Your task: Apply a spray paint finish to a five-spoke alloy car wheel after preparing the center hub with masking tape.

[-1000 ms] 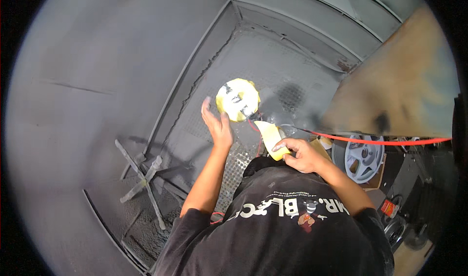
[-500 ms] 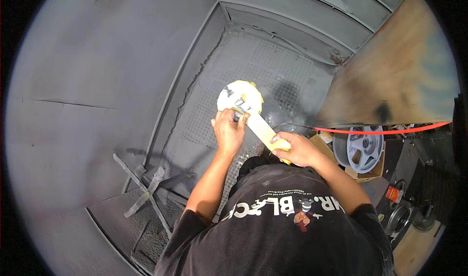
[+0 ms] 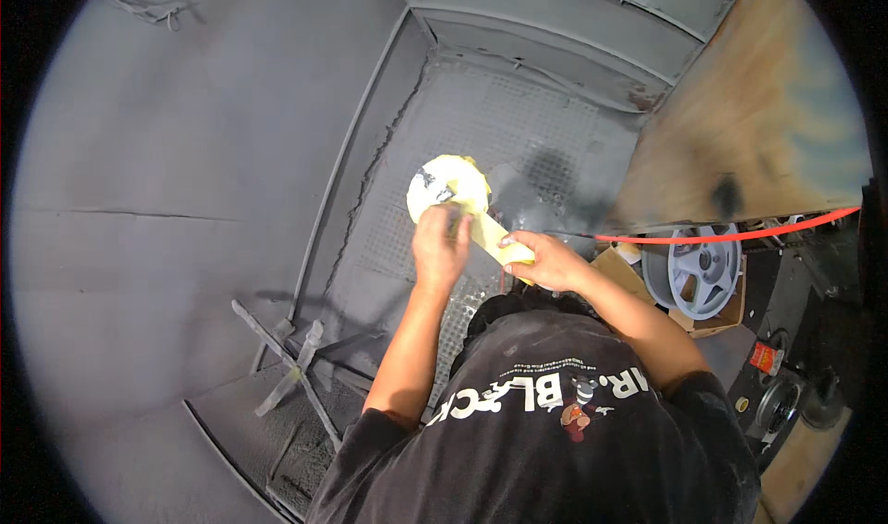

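A round disc covered in bright yellow tape (image 3: pixel 449 177), with dark patches near its middle, sits in front of me over the grey grated floor. My left hand (image 3: pixel 441 245) is at its lower edge, fingers curled on a wide yellow tape strip (image 3: pixel 487 233) where it meets the disc; my fingertips are partly hidden. My right hand (image 3: pixel 544 263) grips the other end of the strip, lower right, probably with the roll mostly under the fingers. The strip stretches diagonally between both hands.
Grey-coated walls (image 3: pixel 185 135) enclose the space; a cross-shaped metal stand (image 3: pixel 301 372) is lower left. A stained wooden board (image 3: pixel 758 126) and red hose (image 3: pixel 740 235) are at right, above a grey wheel (image 3: pixel 705 274) in a cardboard box (image 3: pixel 620 274). Further rims (image 3: pixel 780 404) lie lower right.
My left hand has come from open beside the disc to closed on the strip at its lower edge. My right hand has moved slightly upward, and the strip now spans to the disc.
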Demonstrator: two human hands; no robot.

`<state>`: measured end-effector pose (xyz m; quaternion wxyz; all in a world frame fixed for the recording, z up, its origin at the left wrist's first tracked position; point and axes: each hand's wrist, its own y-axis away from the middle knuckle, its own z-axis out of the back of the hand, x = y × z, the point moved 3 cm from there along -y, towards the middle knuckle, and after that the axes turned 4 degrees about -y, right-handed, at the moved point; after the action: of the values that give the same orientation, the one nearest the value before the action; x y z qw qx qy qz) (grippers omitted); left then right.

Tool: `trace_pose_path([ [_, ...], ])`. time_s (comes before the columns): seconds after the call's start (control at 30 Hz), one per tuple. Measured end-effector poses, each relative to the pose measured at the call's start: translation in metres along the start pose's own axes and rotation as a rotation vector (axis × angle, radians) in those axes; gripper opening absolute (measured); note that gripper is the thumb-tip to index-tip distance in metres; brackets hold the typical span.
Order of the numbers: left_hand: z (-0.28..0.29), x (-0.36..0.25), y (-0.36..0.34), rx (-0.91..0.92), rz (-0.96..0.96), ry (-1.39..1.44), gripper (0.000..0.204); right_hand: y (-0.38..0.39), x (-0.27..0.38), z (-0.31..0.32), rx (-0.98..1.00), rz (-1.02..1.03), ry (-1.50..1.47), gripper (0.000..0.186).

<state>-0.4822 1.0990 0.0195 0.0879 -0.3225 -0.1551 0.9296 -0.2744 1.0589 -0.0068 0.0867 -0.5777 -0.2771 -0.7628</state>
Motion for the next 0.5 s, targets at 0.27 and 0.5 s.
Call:
trace_pose_path([
  [0.27, -0.016, -0.015, -0.001, -0.051, -0.158, -0.329, 0.040, -0.020, -0.017, 0.002, 0.121, 0.141, 0.128, 0.037],
  [0.5, -0.028, -0.001, -0.007, -0.196, -0.156, -0.304, 0.041, -0.026, -0.016, 0.000, 0.119, 0.195, 0.130, 0.034],
])
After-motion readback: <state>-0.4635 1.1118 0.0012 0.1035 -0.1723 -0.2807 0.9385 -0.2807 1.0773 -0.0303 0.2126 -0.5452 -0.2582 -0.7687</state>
